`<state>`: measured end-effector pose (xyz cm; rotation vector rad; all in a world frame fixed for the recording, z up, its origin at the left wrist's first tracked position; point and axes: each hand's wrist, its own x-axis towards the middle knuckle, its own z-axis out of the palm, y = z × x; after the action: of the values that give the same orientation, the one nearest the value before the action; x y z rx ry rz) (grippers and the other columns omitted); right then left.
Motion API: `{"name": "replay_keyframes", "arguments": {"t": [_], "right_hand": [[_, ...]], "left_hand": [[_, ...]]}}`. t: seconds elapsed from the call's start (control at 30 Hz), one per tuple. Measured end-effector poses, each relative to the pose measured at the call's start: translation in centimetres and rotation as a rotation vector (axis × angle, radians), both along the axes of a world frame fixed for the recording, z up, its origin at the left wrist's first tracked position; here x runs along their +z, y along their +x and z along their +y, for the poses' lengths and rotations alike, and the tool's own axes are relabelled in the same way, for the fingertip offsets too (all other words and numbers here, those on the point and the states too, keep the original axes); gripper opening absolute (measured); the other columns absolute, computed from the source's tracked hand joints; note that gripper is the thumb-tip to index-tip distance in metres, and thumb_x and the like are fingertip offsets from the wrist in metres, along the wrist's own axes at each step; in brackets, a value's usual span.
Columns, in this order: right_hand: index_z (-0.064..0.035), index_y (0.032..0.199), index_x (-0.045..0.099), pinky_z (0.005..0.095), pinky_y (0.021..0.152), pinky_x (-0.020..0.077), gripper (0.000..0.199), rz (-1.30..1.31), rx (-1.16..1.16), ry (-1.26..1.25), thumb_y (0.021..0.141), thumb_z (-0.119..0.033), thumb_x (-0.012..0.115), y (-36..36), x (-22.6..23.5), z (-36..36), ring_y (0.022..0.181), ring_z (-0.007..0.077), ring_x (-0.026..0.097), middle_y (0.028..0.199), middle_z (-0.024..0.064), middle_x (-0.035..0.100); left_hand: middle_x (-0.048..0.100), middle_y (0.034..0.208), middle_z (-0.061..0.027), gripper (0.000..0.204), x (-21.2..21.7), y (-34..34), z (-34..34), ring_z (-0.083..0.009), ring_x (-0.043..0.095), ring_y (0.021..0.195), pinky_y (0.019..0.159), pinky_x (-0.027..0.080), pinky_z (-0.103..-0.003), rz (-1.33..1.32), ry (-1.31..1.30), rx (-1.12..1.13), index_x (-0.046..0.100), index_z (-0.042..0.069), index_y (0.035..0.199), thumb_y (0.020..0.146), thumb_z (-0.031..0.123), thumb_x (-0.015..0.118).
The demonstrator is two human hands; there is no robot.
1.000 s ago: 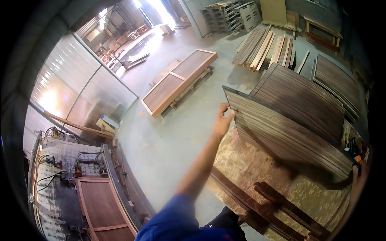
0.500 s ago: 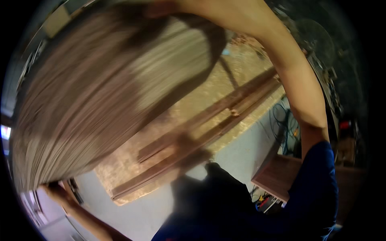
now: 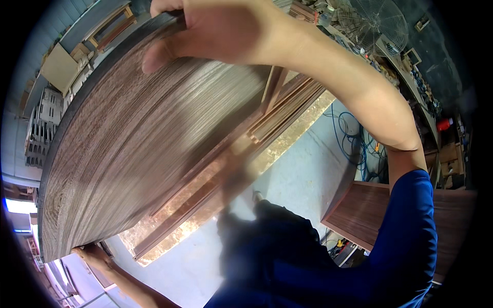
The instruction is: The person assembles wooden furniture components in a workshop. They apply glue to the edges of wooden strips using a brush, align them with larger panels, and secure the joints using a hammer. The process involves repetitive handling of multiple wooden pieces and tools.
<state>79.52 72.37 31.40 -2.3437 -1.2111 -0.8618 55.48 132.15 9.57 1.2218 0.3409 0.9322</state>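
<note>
A large wood-grain board (image 3: 138,128) with a dark edge fills the upper left, tilted up over a worktable (image 3: 280,154). Its far edge is in my right hand (image 3: 210,33), which is closed with the thumb lying on the wood-grain face. At the near left corner of the board, my left hand (image 3: 92,254) is closed around the lower edge; its fingers are partly hidden beneath. Long brown wooden strips (image 3: 177,223) lie on the worktable, and the board covers part of them.
A brown wooden cabinet (image 3: 354,213) stands on the floor at the right. Blue cables (image 3: 354,141) lie coiled beyond it. A round wire-guarded fan (image 3: 372,23) stands at the far right, beside a cluttered bench (image 3: 405,77). Stacked pale pieces (image 3: 43,128) are at the far left.
Both hands have kept hold of the board. In the picture, the board's left edge and my right hand sit lower and further right, and the view itself has shifted. The motion blur has lessened.
</note>
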Motion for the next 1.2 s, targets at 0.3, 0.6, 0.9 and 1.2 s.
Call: {"name": "replay_keyframes", "arguments": {"t": [0.3,0.6,0.9,1.2], "right_hand": [[-0.0087,0.074,0.060,0.0387,0.073,0.0445,0.043,-0.267,0.302,0.361,0.079,-0.039,0.089,0.8,-3.6,-1.7,0.069,0.0230,0.064,0.074,0.0087,0.067],[-0.0059,0.072,0.057,0.0415,0.084,0.0455,0.051,0.202,-0.083,-0.194,0.086,-0.049,0.081,-0.6,-1.5,-0.1,0.073,0.0225,0.057,0.076,0.0129,0.066],[-0.0049,0.083,0.063,0.0422,0.082,0.0492,0.050,0.225,-0.026,-0.127,0.088,-0.052,0.078,-0.7,-2.5,-0.9,0.073,0.0290,0.059,0.076,0.0122,0.065],[-0.0036,0.118,0.074,0.0475,0.087,0.0541,0.061,0.309,-0.135,-0.174,0.084,-0.053,0.080,0.9,-6.7,-3.7,0.092,0.0359,0.072,0.088,0.0146,0.073]], "left_hand": [[0.043,0.161,-0.0164,0.071,-4.0,0.5,-0.3,-0.0323,0.039,0.149,0.128,0.024,-0.051,0.001,0.061,-0.037,0.044,0.004,0.155,0.109,0.057,0.048],[0.038,0.165,-0.0180,0.083,-8.2,-0.6,2.3,-0.0345,0.034,0.153,0.129,0.020,-0.053,0.029,0.083,-0.090,0.037,0.006,0.162,0.103,0.061,0.057],[0.035,0.168,-0.0161,0.082,-8.0,-0.2,3.0,-0.0341,0.032,0.154,0.129,0.020,-0.053,0.001,0.034,-0.182,0.036,0.009,0.163,0.103,0.060,0.058],[0.048,0.159,-0.0144,0.073,-9.7,2.3,0.6,-0.0312,0.042,0.146,0.126,0.026,-0.049,0.078,0.117,-0.213,0.044,0.007,0.158,0.105,0.055,0.059]]}}
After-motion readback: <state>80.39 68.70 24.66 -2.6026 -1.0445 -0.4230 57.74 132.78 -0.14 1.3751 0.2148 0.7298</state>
